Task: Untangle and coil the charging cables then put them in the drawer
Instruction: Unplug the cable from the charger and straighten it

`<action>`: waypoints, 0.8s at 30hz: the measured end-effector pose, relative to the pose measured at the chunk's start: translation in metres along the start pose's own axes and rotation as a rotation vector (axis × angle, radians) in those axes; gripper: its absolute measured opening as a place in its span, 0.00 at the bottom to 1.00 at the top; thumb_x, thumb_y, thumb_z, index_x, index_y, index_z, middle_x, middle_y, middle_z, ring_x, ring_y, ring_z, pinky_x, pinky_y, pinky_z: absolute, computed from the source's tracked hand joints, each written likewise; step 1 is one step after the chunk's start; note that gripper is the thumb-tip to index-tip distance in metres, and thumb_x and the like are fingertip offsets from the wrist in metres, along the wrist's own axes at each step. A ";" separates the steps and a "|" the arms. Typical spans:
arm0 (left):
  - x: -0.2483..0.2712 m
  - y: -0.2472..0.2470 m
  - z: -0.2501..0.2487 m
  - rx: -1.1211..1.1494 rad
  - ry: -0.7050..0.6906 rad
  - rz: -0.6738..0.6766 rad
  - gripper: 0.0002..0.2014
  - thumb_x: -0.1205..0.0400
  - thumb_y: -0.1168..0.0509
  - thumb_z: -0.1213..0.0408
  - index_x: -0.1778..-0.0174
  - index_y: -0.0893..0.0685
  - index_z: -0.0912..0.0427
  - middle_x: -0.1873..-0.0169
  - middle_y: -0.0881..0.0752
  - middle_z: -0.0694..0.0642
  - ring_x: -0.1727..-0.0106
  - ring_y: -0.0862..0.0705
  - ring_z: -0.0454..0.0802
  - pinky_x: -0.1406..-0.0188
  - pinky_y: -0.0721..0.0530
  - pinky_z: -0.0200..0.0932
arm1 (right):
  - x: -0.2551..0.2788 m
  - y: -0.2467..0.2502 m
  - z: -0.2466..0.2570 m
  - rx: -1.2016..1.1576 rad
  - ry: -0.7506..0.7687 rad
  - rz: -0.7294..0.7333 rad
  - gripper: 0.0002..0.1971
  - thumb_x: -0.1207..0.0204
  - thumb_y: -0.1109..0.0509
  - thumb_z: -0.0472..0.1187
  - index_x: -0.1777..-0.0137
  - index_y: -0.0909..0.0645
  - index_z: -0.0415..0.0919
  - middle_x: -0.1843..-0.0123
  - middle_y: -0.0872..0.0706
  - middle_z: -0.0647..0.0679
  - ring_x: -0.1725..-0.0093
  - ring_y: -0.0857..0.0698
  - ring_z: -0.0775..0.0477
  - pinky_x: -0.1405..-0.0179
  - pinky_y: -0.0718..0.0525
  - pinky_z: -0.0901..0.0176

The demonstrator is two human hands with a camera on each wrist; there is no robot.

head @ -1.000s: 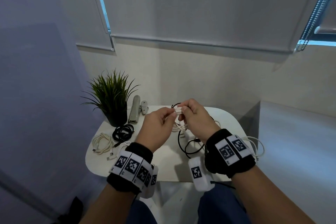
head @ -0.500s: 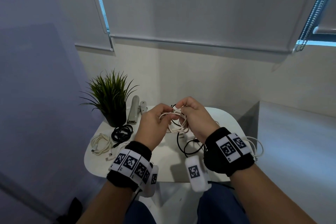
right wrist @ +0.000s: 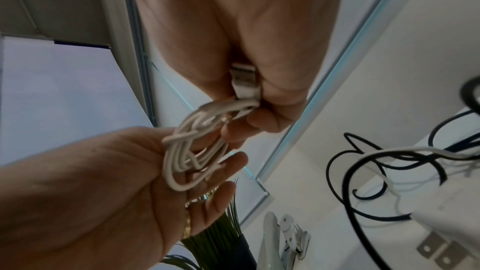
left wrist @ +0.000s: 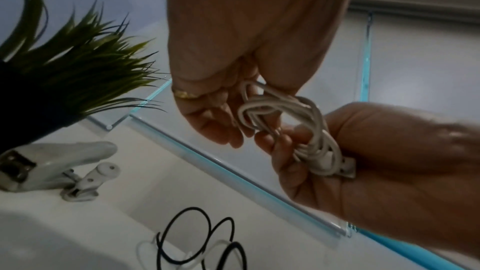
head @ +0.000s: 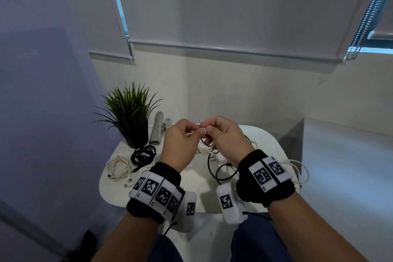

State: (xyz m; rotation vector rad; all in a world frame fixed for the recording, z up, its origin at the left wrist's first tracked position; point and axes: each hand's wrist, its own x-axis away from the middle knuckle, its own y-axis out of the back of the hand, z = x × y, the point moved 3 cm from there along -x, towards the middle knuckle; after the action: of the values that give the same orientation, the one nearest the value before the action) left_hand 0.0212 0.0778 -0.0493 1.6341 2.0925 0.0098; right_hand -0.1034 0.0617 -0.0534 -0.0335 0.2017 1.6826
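Both hands hold a white charging cable (head: pixel 207 149) in the air above the small white table (head: pixel 197 189). It is gathered into a small bundle of loops (left wrist: pixel 283 118). My left hand (head: pixel 194 133) has the loops threaded over its curled fingers (right wrist: pixel 207 174). My right hand (head: pixel 210 128) pinches the bundle near its USB plug (right wrist: pixel 245 84), which lies against the palm (left wrist: pixel 346 166). The fingertips of the two hands nearly meet. No drawer is in view.
On the table's left lie a coiled black cable (head: pixel 143 154) and a coiled cream cable (head: pixel 119 167). A loose black cable (head: pixel 221 173) and a white cable (head: pixel 298 171) lie to the right. A potted plant (head: pixel 129 112) and a grey stapler (head: pixel 156 132) stand at the back.
The loops that hung wide between my hands half a second ago are drawn into a tighter bundle. Both hands have closed in on each other at the top.
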 end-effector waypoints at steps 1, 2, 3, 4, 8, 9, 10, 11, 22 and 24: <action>-0.001 0.000 0.001 0.024 0.036 0.007 0.05 0.24 0.27 0.69 0.57 0.15 0.67 0.67 0.18 0.44 0.61 0.19 0.34 0.64 0.24 0.21 | 0.000 0.000 0.000 -0.006 -0.013 -0.001 0.10 0.19 0.41 0.29 0.52 0.18 0.38 0.66 0.16 0.47 0.74 0.21 0.58 0.72 0.23 0.68; -0.002 0.000 0.002 0.044 0.068 0.009 0.05 0.24 0.28 0.69 0.57 0.15 0.66 0.66 0.18 0.45 0.62 0.18 0.37 0.64 0.24 0.21 | -0.001 0.000 -0.001 -0.007 -0.024 -0.004 0.11 0.19 0.42 0.29 0.52 0.18 0.37 0.66 0.16 0.46 0.74 0.21 0.58 0.72 0.23 0.67; -0.003 -0.001 0.003 0.064 0.096 0.011 0.04 0.25 0.27 0.69 0.57 0.15 0.66 0.66 0.17 0.45 0.62 0.18 0.38 0.64 0.23 0.23 | -0.001 0.000 -0.001 -0.006 -0.031 -0.007 0.11 0.19 0.43 0.29 0.52 0.18 0.38 0.66 0.16 0.46 0.73 0.20 0.57 0.71 0.23 0.66; -0.004 -0.001 0.005 0.085 0.122 0.011 0.04 0.25 0.27 0.70 0.58 0.15 0.65 0.66 0.17 0.46 0.62 0.18 0.39 0.63 0.22 0.24 | -0.001 -0.001 -0.002 -0.007 -0.036 -0.009 0.12 0.19 0.43 0.29 0.52 0.18 0.38 0.66 0.16 0.46 0.72 0.20 0.56 0.69 0.22 0.63; -0.003 -0.003 0.009 0.168 0.194 0.030 0.03 0.25 0.28 0.71 0.59 0.15 0.63 0.64 0.14 0.52 0.60 0.17 0.44 0.61 0.20 0.29 | -0.002 -0.003 -0.005 0.001 -0.037 -0.016 0.13 0.19 0.43 0.29 0.56 0.19 0.43 0.66 0.15 0.46 0.70 0.19 0.52 0.63 0.21 0.53; -0.003 -0.003 0.009 0.187 0.196 0.033 0.03 0.25 0.28 0.72 0.59 0.15 0.63 0.63 0.14 0.52 0.60 0.16 0.44 0.60 0.20 0.29 | -0.003 -0.003 -0.006 0.007 -0.038 -0.020 0.13 0.19 0.43 0.30 0.56 0.19 0.44 0.66 0.15 0.46 0.70 0.18 0.52 0.63 0.21 0.53; -0.001 -0.002 0.009 0.193 0.183 0.029 0.03 0.25 0.28 0.72 0.59 0.15 0.63 0.63 0.14 0.51 0.59 0.16 0.42 0.59 0.20 0.30 | -0.003 -0.003 -0.006 0.013 -0.043 -0.027 0.12 0.20 0.43 0.30 0.56 0.20 0.43 0.67 0.15 0.47 0.71 0.18 0.52 0.64 0.21 0.53; 0.000 -0.001 0.007 0.183 0.151 0.019 0.03 0.25 0.28 0.72 0.59 0.15 0.64 0.63 0.15 0.47 0.60 0.17 0.37 0.56 0.20 0.31 | -0.003 -0.002 -0.006 0.014 -0.048 -0.035 0.12 0.20 0.43 0.30 0.55 0.20 0.43 0.67 0.15 0.47 0.71 0.18 0.53 0.65 0.21 0.54; 0.000 0.010 -0.002 0.148 -0.090 -0.002 0.05 0.24 0.28 0.74 0.61 0.17 0.61 0.69 0.16 0.43 0.67 0.19 0.31 0.63 0.22 0.25 | 0.002 0.002 0.007 -0.092 -0.015 0.056 0.06 0.20 0.34 0.31 0.50 0.16 0.36 0.70 0.16 0.46 0.75 0.20 0.59 0.73 0.25 0.69; -0.002 0.011 0.000 0.199 -0.072 0.012 0.06 0.24 0.30 0.75 0.61 0.17 0.61 0.68 0.14 0.47 0.65 0.16 0.35 0.62 0.20 0.28 | 0.004 0.002 0.008 -0.066 0.011 0.091 0.07 0.22 0.32 0.29 0.49 0.16 0.38 0.68 0.15 0.47 0.72 0.18 0.59 0.71 0.24 0.70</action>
State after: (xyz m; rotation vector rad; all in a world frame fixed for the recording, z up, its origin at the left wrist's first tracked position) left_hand 0.0321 0.0790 -0.0453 1.7336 2.0840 -0.2580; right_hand -0.1047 0.0664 -0.0461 -0.0838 0.1581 1.7798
